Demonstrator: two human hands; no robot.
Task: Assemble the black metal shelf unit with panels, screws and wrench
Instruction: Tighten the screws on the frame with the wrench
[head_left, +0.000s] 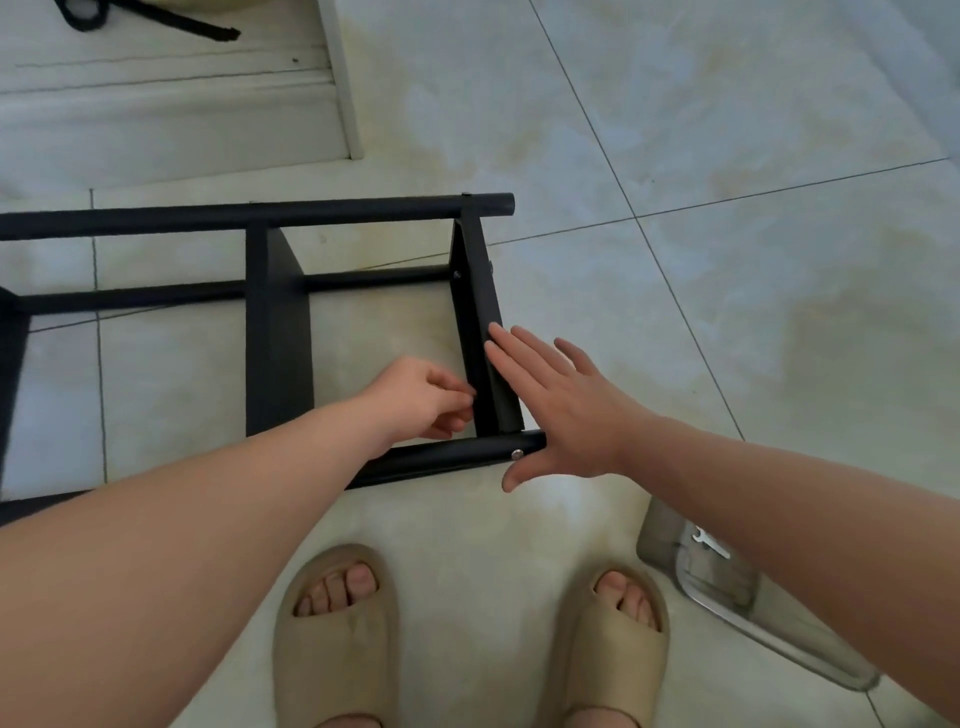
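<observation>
Two sandals (340, 644) stand at the floor's (727, 156) near edge, facing the black shelf unit (260, 214), which lies on its side mid-floor. Fastening the end panel (475, 322) looks like the step in hand. The right hand (566, 410) presses flat and spread on its outer face. The left hand (421, 400) pinches at its inner lip, though I cannot tell whether it holds a fastener. Tightening would need the wrench (712, 546), so one hand must let go while the panel stays square.

Counted: three tubes, three panels (the leftmost barely in view), one plastic bag (727, 587) towards the floor's right edge holding the one wrench, and one silver screw (517, 453) on the nearest tube.
</observation>
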